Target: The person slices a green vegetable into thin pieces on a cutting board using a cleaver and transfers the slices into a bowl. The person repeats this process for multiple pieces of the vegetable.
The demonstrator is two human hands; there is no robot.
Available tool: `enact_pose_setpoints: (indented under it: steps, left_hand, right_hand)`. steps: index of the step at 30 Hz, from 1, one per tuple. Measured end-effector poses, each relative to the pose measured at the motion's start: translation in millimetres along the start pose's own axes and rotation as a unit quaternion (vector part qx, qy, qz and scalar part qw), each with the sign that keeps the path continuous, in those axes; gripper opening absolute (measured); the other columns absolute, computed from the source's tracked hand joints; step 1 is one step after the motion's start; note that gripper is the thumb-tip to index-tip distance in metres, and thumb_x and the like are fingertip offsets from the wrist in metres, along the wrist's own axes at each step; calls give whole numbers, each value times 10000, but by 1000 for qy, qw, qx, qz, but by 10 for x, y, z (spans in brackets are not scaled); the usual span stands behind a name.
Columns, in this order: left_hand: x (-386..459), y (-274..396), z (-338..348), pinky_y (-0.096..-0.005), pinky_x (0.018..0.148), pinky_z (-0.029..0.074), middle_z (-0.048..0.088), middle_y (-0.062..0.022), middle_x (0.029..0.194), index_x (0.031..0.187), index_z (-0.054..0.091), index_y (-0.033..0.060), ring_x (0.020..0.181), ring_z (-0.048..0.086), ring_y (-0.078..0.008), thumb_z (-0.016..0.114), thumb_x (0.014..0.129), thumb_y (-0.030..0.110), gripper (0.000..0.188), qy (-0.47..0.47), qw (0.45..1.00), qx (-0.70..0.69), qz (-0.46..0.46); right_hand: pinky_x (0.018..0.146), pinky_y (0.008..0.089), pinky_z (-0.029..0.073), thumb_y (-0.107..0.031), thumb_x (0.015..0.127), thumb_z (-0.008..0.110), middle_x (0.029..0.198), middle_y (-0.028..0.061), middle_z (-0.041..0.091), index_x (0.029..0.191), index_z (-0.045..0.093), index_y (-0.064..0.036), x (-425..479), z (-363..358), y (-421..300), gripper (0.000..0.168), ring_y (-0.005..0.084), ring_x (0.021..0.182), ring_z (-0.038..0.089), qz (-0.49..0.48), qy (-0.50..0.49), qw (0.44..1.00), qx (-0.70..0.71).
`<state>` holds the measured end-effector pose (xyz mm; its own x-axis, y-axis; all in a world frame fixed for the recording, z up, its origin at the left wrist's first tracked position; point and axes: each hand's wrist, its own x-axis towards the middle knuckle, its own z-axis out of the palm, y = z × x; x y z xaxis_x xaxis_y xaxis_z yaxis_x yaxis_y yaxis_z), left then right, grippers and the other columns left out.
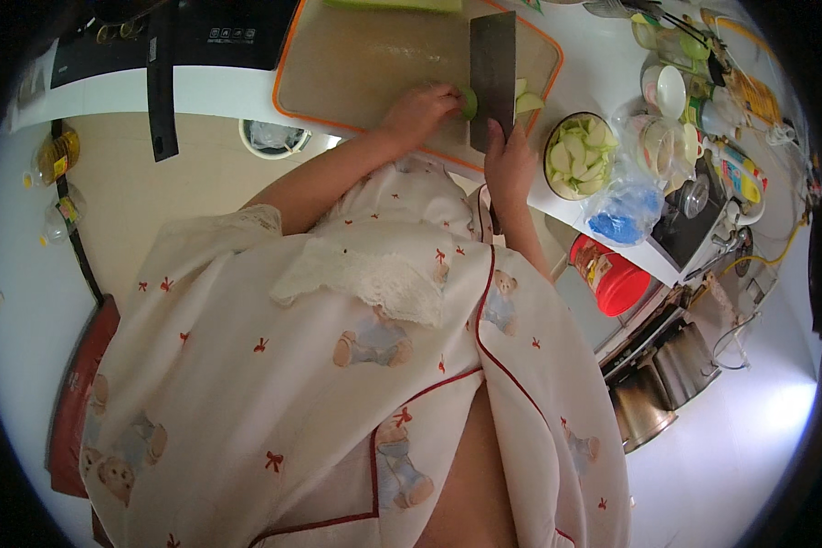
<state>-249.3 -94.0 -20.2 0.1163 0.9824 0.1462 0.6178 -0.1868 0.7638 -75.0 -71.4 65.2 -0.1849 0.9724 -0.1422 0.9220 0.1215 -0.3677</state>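
Observation:
My left hand point(421, 113) holds a small green-skinned vegetable piece point(468, 104) by its left side on the cutting board point(370, 61), which has an orange rim. A broad cleaver point(493, 68) stands just right of that piece, its blade across the board. My right hand point(509, 161) grips the cleaver at its near end. Pale green slices point(529, 102) lie to the right of the blade. At the board's far edge is a longer green vegetable piece point(394, 4), partly cut off by the picture's rim. A bowl point(549, 164) filled with similar slices sits right of my right hand.
A black cooktop point(226, 34) adjoins the board on the left. To the right are a plastic bag with something blue point(620, 216), cups point(670, 91), bottles and a sink point(688, 219). Below the counter stand a red bucket point(620, 284) and metal pots point(685, 366).

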Motion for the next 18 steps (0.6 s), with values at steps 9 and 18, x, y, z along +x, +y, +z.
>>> enact_pose_setpoints:
  steps: [9,18]
  left_hand:
    - [-14,7,43,-388,827,556,687,-80,1084,1041,720,51,959,671,-273,646,875,145,205,-9,1000,1,-20]
    - [-10,5,4,-391,824,556,688,-72,1065,1031,723,64,949,672,-272,644,874,145,194,-6,1000,18,-10]
  right_hand:
    - [527,536,452,-321,968,594,648,247,612,836,550,-20,-156,-258,-28,332,469,617,608,-2,28,999,45]
    - [522,529,463,-301,971,587,629,240,611,863,546,-37,-206,-261,-76,288,455,599,614,-15,5,1000,-11]
